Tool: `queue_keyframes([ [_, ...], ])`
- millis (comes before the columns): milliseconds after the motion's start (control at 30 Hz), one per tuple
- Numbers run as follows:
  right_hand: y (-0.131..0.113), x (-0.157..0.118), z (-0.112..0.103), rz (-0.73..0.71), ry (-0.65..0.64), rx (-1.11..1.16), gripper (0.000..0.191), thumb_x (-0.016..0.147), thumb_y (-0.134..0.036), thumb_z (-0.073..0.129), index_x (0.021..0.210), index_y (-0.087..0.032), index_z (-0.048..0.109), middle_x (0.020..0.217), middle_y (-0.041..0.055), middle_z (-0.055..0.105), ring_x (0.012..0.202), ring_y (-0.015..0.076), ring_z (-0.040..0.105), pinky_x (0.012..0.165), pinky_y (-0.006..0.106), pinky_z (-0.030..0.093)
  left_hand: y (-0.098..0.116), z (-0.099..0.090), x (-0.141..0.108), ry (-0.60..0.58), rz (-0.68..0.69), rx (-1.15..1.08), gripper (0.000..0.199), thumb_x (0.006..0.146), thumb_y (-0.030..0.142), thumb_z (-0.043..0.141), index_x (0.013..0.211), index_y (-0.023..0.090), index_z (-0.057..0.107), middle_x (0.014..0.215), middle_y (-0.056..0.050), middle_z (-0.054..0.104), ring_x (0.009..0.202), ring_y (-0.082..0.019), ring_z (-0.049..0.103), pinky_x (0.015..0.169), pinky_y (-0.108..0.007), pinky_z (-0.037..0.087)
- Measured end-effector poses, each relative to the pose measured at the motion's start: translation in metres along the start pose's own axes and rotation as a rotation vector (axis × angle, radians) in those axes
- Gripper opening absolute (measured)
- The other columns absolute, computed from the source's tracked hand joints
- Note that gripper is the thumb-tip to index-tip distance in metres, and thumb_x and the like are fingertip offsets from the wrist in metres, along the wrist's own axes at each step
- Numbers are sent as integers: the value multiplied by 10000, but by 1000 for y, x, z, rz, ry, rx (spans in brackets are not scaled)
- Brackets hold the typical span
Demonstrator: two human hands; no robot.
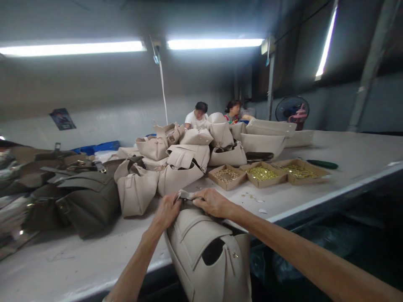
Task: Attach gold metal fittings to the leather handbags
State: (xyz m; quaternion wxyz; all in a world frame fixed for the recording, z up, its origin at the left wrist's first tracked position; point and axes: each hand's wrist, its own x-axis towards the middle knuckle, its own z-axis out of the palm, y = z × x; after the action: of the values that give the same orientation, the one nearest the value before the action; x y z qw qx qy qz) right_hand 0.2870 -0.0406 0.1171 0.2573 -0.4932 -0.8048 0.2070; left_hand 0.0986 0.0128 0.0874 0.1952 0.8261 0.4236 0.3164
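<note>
- While L hand (168, 211) grips a beige strap (185, 194) on one side, R hand (214, 203) grips it on the other, both w/ fingers curled in.
- Beige bag (197, 235): 6 o'c in view, hands & strap at its far end, body overhanging table (355, 151) edge; small gold stud (235, 255) on near end.
- Clock from that bag: pile of beige bags (185, 176) at 11–12 o'c, two co-workers (195, 120) behind it.
- Dark bags (91, 197) w/ metal fittings at 9–10 o'c, beside pile.
- Three cardboard trays (238, 182) at 1–2 o'c, in a row, w/ small gold-tone pcs (264, 173); few loose bits (248, 195) just nearer.
- Dark green item (323, 164) approx. 2 o'c, ID unclear; fan (285, 110) farther back, 1–2 o'c.
</note>
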Motion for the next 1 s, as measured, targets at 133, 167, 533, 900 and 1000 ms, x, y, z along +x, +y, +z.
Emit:
queue_keyframes([
  [133,-8,-9,-27,93,-138,273,322,878,-271,434,1097,-144,633,606,-6,570,445,93,508,430,198,402,4,-19,-3,-36,50,-69,235,857,324,423,819,158,585,800,-23,616,820,-196,559,729,-267,404],
  [167,-8,-12,-36,84,-164,340,316,876,-302,449,1073,-136,632,602,-12,557,441,87,500,419,191,400,3,-24,-3,-41,59,-85,244,864,340,428,832,158,588,808,-18,617,819,-191,558,724,-261,406],
  [533,84,-14,-23,293,77,-93,256,850,-240,419,979,-120,605,753,79,636,655,173,613,617,289,502,-12,-65,46,-146,101,-109,255,786,271,557,1000,170,652,939,-45,667,912,-211,585,809,-293,437],
  [900,57,19,2,30,332,45,367,913,-372,438,1139,-132,599,1177,128,610,1110,231,537,977,386,387,61,-72,-12,143,27,-29,222,906,321,442,943,207,629,931,-28,676,927,-180,614,861,-294,472],
  [1000,31,35,5,-163,290,197,473,831,-316,569,1258,-120,522,1287,143,549,1164,239,508,983,388,389,103,-60,-46,-54,261,28,239,919,256,422,1038,247,630,1121,-44,655,1081,-175,578,966,-296,445],
])
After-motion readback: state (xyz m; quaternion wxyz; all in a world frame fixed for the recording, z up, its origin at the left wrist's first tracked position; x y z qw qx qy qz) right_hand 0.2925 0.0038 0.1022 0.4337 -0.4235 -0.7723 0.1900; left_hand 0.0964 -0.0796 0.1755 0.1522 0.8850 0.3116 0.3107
